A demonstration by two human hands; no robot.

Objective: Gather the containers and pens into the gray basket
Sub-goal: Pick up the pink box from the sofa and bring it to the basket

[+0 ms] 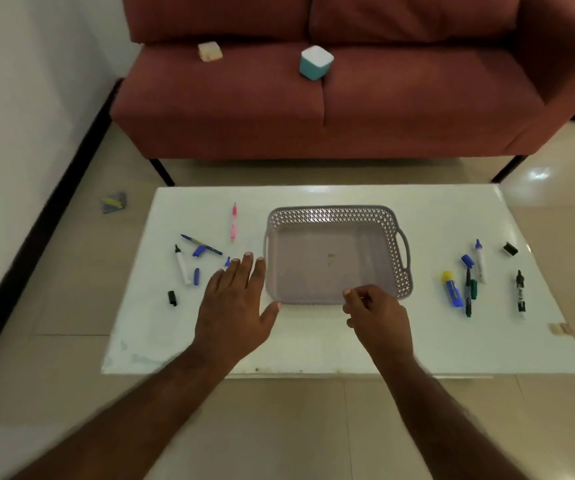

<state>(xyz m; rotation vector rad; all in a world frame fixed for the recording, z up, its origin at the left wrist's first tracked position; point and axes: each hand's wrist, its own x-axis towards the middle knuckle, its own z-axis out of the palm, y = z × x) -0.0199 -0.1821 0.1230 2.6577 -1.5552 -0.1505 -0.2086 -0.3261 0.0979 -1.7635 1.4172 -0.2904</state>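
Head view looks down on the gray basket, which sits near the middle of the white table with its lattice rim up and a handle on its right side. Nothing lies inside it but a small brownish mark on the floor of it. The left hand hovers flat just beside the basket's left wall, fingers straight and spread, holding nothing. The right hand is at the basket's near edge, fingers loosely curled, with nothing visible between them.

Left of the basket lie a pink pen, a blue pen, a white marker with a black tip, loose blue caps and a black cap. Right of it, well apart from both hands, lie a yellow-and-blue glue stick, a green marker, a white marker with a blue tip, a black-and-white marker and a small black container.

Beyond the table stands a red sofa, with a teal-and-white cube and a beige block on its seat.
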